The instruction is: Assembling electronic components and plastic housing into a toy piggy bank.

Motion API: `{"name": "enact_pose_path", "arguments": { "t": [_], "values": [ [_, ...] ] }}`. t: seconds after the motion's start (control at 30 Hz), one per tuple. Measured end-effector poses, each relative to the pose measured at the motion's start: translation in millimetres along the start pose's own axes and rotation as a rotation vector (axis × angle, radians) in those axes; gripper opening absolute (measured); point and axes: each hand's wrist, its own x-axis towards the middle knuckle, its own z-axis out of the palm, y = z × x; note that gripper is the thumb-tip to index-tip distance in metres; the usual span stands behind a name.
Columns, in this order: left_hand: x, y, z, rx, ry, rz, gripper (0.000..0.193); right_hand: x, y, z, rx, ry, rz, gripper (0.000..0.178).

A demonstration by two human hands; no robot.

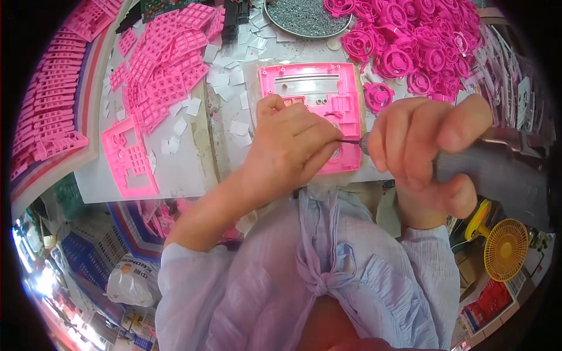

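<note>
My right hand (430,155) is wrapped round a grey powered screwdriver (497,172), held sideways with its thin bit toward the left. The bit's tip meets the fingertips of my left hand (293,140). Those fingers are curled and pinched together, and whatever they hold is too small or hidden to make out. Under my left hand lies a pink plastic housing (348,76) with a clear slotted window strip along its far side. My left hand covers much of its near left part.
Beyond the housing stands a round dish of small metal screws (307,20). Magenta ring-shaped parts (404,50) are heaped at far right. Pink keypad pieces (167,58), white paper squares (239,127) and a pink frame (130,158) lie left. A yellow fan (506,248) stands lower right.
</note>
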Motion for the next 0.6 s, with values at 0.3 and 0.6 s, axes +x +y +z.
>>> {"name": "enact_pose_path", "arguments": {
  "t": [0.3,0.6],
  "values": [
    [0.2,0.7,-2.3,0.191,-0.019,-0.027,0.028,-15.5,18.4,4.8,0.002,0.213,0.032,0.037],
    [-7.3,-11.3,1.5,0.335,-0.236,0.237,0.013,-29.7,53.9,-0.7,-0.273,0.166,0.037,0.027]
  ]
}}
